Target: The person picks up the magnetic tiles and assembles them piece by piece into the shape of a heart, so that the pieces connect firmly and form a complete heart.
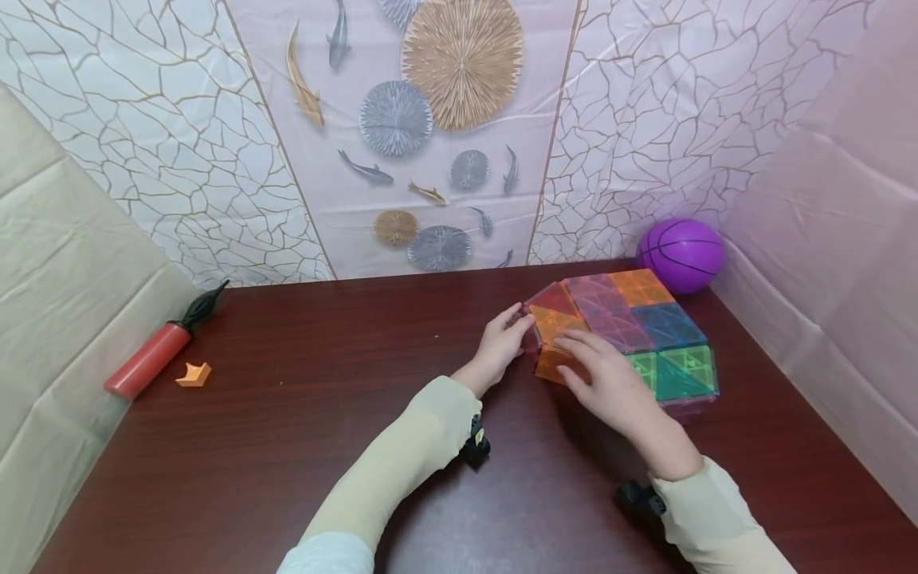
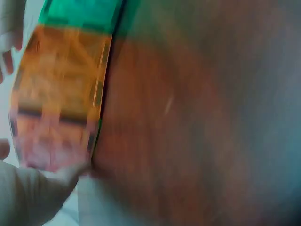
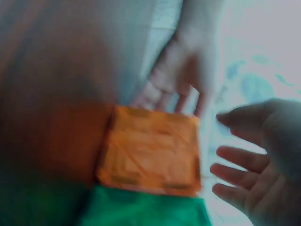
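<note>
A boxy structure of translucent magnetic tiles (image 1: 610, 315) lies on the right of the table, with purple, orange, blue, green and red panels. My left hand (image 1: 496, 343) is at its narrow left end, fingertips against the edge by the orange tile (image 1: 552, 321). In the left wrist view, the thumb (image 2: 70, 174) touches a pinkish tile (image 2: 44, 153). My right hand (image 1: 610, 383) is spread over the orange part of the top, fingers extended. Those fingers (image 3: 242, 160) look relaxed and apart from the orange side tile (image 3: 150, 150) in the right wrist view. Both wrist views are blurred.
A purple ball (image 1: 681, 255) sits in the back right corner behind the structure. Far left lie a red hand pump (image 1: 151, 359) with a black end and a small orange piece (image 1: 194, 375). Fabric-covered walls border the dark wooden table (image 1: 323, 446) at the back and sides.
</note>
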A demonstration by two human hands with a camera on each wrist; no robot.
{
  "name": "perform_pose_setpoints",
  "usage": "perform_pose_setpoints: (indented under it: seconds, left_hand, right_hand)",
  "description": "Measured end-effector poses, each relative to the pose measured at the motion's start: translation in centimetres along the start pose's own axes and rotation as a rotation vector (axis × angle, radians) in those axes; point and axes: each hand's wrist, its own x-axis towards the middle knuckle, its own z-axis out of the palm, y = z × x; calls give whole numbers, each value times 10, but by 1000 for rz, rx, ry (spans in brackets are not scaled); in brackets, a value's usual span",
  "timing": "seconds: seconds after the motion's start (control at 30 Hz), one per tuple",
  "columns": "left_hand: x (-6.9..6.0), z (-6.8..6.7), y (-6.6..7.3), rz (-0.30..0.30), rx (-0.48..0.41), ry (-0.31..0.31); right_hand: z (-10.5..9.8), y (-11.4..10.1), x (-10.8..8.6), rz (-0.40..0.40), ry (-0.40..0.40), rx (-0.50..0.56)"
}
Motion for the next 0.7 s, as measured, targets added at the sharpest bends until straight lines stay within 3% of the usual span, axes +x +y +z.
perform_pose_setpoints:
  seconds: [0.13,0.23,0.37,0.5,0.7]
  left_hand:
    - [-19,11,-3,55,0,62]
    - [-35,21,-7,79,-12,86]
    - [-58,33,-13,97,-12,114]
    - [-77,45,-18,108,-25,117]
    - [-91,57,-24,127,-37,104]
  right_hand:
    - [-25,12,-5,-17,68,64]
    - [-45,29,-8,21,101,87]
    - [-65,60,-13,199,97,145]
    - [-76,98,-18,405,38,234]
    - [-68,147,-21,553,-77,380]
